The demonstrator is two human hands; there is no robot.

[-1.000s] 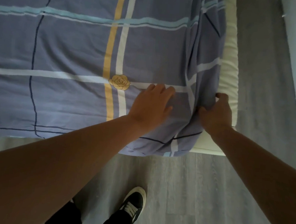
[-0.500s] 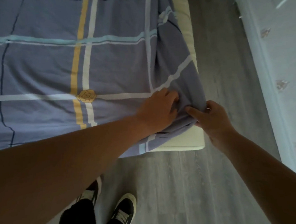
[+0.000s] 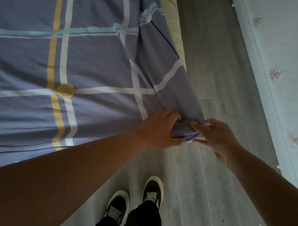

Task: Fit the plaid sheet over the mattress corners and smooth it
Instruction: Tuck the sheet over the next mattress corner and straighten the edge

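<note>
Between the fingers (image 3: 199,128), plaid sheet corner (image 3: 182,130).

The person is wearing black trousers (image 3: 142,221) and black low-top shoes with thick pale soles and whitish laces. The left shoe (image 3: 117,207) is showing below the plaid sheet (image 3: 95,65), and the right shoe (image 3: 153,190) below its corner. The left forearm (image 3: 69,178) and right forearm (image 3: 262,191) are showing bare right up to that sheet.
</note>
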